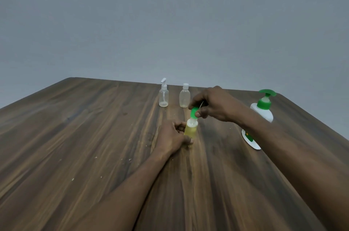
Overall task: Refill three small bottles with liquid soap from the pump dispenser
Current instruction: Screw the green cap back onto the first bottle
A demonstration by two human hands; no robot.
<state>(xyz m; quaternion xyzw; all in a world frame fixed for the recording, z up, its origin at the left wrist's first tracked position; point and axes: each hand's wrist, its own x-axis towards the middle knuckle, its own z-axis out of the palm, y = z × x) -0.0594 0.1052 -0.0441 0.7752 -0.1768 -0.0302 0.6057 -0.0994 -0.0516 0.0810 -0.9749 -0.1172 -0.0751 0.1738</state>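
Note:
A small clear bottle (191,128) holding yellowish liquid stands upright mid-table. My left hand (171,137) grips its body from the left. My right hand (211,103) pinches its green cap (193,112) at the neck, with a thin tube showing above the cap. Two more small clear bottles stand behind: one with a white pump top (163,95), one with a white screw cap (184,96). The white soap dispenser (262,112) with a green pump head stands to the right, partly hidden by my right forearm.
The dark wooden table (85,136) carries a few pale crumbs near its left front. Its far edge runs just behind the two back bottles, with a plain grey wall beyond.

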